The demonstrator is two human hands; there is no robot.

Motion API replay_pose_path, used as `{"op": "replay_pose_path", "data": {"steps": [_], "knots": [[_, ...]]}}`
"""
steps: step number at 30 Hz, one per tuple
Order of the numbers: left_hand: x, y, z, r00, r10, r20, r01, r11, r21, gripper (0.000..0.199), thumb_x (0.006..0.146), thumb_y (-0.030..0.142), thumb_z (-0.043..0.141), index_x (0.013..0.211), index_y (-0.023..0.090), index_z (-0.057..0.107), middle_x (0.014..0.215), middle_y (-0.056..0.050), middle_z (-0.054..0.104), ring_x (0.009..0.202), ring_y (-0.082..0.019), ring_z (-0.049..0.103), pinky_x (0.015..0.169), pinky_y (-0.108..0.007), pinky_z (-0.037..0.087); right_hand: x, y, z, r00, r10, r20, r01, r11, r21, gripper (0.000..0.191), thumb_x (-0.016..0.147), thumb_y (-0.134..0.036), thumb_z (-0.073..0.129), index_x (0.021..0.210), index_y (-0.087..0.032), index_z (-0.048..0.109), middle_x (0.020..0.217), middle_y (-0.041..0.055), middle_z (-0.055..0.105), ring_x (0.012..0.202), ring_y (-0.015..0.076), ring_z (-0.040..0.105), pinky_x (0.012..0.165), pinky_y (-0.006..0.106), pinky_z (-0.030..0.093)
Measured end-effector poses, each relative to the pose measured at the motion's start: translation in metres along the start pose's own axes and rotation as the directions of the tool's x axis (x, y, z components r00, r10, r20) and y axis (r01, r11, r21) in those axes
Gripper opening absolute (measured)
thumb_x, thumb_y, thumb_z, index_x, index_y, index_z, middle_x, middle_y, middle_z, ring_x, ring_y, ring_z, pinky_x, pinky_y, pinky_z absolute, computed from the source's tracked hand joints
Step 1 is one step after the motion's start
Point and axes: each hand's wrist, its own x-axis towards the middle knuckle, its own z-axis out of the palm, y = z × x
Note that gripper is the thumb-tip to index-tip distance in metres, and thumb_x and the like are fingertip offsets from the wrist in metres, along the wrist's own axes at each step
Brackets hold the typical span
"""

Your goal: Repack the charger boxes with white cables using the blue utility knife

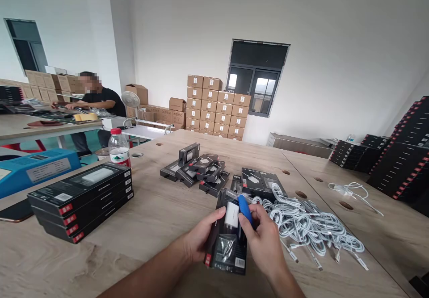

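My left hand (200,235) grips the left side of a black retail box (230,255) tilted up above the table. A white charger block (232,215) shows through its front, with clear plastic and a barcode label lower down. My right hand (264,237) is closed around a rounded blue tool (245,207), pressed near the box's upper right side; its exact kind is hard to make out. Just right of that hand lies a pile of white charging cables (308,226). Behind the held box are black charger boxes (253,179) and a loose heap of similar boxes (204,168).
To the left stand several stacked black boxes (83,199), a red-capped bottle (119,148) and a blue machine (40,168). Tall black box stacks (402,155) rise at the right. A person (100,99) works at another table. Cartons (214,110) line the wall.
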Motion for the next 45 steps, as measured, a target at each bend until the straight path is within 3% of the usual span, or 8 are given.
{"op": "replay_pose_path", "data": {"steps": [11,19,23,26,30,35,40,45], "knots": [[-0.009,0.006,-0.026,0.986,-0.158,0.057,0.154,0.986,0.071,0.055,0.065,0.049,0.085,0.093,0.003,0.073,0.081,-0.015,0.077,0.068,-0.023,0.072,0.067,-0.029,0.058,0.016,0.008,-0.035,0.986,0.039,-0.160,-0.028,0.997,0.069,0.044,0.081,-0.063,0.061,0.096,-0.022,0.061,0.084,0.0038,0.070,0.077,0.0220,0.062,0.070,0.032,0.046],[-0.026,0.054,-0.026,0.981,0.183,0.062,-0.163,0.956,-0.246,0.072,0.082,0.072,0.055,0.114,0.009,0.067,0.096,-0.017,0.075,0.087,-0.032,0.072,0.084,-0.045,0.056,0.007,0.011,-0.037,0.910,0.228,0.346,-0.066,0.904,-0.422,0.016,0.075,-0.036,0.062,0.083,-0.023,0.063,0.073,0.0012,0.066,0.068,0.0206,0.059,0.062,0.031,0.036],[-0.036,0.059,-0.024,0.958,0.196,0.207,-0.158,0.969,-0.190,0.081,0.082,0.077,0.048,0.121,0.008,0.064,0.107,-0.021,0.072,0.095,-0.034,0.070,0.083,-0.046,0.054,-0.005,0.005,-0.023,0.861,0.289,0.418,0.010,0.813,-0.583,0.018,0.061,-0.031,0.076,0.072,-0.022,0.064,0.073,0.0038,0.067,0.067,0.0222,0.058,0.059,0.031,0.030],[-0.033,0.051,-0.016,0.930,0.105,0.353,-0.085,0.994,-0.073,0.088,0.080,0.082,0.045,0.124,0.009,0.063,0.116,-0.022,0.069,0.100,-0.035,0.068,0.082,-0.045,0.054,-0.003,0.002,-0.023,0.923,0.188,0.337,-0.045,0.920,-0.389,0.047,0.069,-0.052,0.074,0.105,-0.022,0.069,0.090,0.0081,0.070,0.080,0.0267,0.062,0.068,0.035,0.041],[-0.025,0.032,0.001,0.885,-0.158,0.439,0.114,0.986,0.124,0.093,0.075,0.087,0.044,0.121,0.009,0.065,0.114,-0.022,0.070,0.106,-0.040,0.067,0.090,-0.049,0.050,0.005,-0.001,-0.027,0.983,-0.026,0.181,0.015,0.998,0.057,0.086,0.079,-0.052,0.069,0.153,-0.028,0.031,0.129,0.0098,0.058,0.112,0.0264,0.058,0.091,0.038,0.048],[-0.026,0.006,0.005,0.905,-0.262,0.336,0.191,0.954,0.230,0.077,0.072,0.079,0.060,0.105,0.011,0.073,0.101,-0.017,0.074,0.106,-0.035,0.067,0.092,-0.044,0.052,0.008,-0.010,-0.032,0.968,-0.216,0.124,0.198,0.970,0.141,0.025,0.092,-0.043,0.059,0.102,-0.026,0.076,0.095,0.0049,0.063,0.091,0.0208,0.061,0.081,0.033,0.048],[-0.031,-0.012,-0.005,0.913,-0.345,0.218,0.266,0.908,0.323,0.038,0.058,0.036,0.083,0.087,0.013,0.076,0.080,-0.010,0.076,0.083,-0.030,0.072,0.084,-0.041,0.058,0.007,-0.021,-0.037,0.972,-0.122,0.201,0.058,0.953,0.296,0.038,0.090,-0.051,0.060,0.071,-0.020,0.068,0.066,-0.0004,0.059,0.065,0.0157,0.052,0.064,0.028,0.042],[-0.034,-0.018,0.002,0.902,-0.288,0.322,0.183,0.930,0.318,0.057,0.048,0.020,0.081,0.104,0.018,0.073,0.089,-0.008,0.076,0.096,-0.037,0.070,0.083,-0.046,0.057,0.004,-0.020,-0.023,0.919,-0.032,0.393,-0.134,0.911,0.389,0.045,0.082,-0.060,0.066,0.064,-0.018,0.065,0.059,-0.0015,0.055,0.055,0.0128,0.048,0.055,0.025,0.040]]}}
